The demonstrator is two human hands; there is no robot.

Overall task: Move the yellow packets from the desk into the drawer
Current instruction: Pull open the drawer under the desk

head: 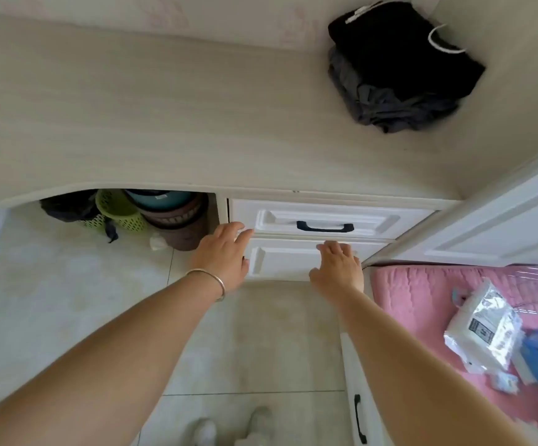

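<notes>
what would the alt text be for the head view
Both hands reach to the white drawers under a pale desk: the left hand at the closed upper drawer, the right hand flat on the lower drawer. Dark folded clothes lie on the desk.

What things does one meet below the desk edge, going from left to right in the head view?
Green basket → brown bin → left hand → black drawer handle → right hand → pink bedding → white plastic packet.
</notes>
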